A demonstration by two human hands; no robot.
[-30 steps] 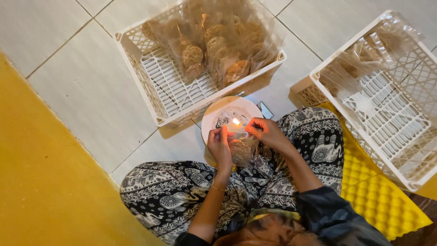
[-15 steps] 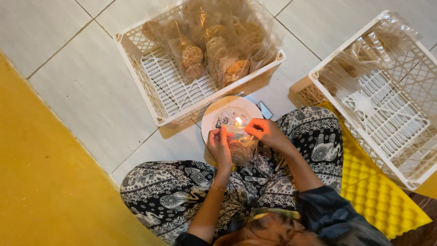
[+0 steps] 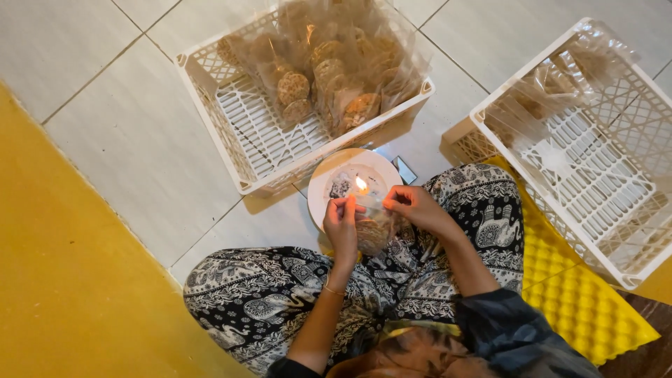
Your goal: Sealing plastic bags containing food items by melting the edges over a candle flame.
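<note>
Here, left hand (image 3: 343, 222) and right hand (image 3: 413, 206) pinching clear snack bag (image 3: 374, 227) at flame (image 3: 361, 185) over white plate (image 3: 329, 185). Behind plate, filled crate (image 3: 210, 105) crowds rim; right, second crate (image 3: 560, 168); left, open floor tiles (image 3: 133, 140).

One camera on the person's head, looking straight down.

It looks down past the person's own lap at the tiled floor (image 3: 140, 140), so the knees sit at the bottom of the picture and the floor stretches away at the top. It is close: the left hand (image 3: 343, 222) and right hand (image 3: 413, 208) are near the middle. The white crate (image 3: 210, 112) ahead and another white crate (image 3: 630, 231) on the right are both cut off by the edges. There is only this one view.
</note>
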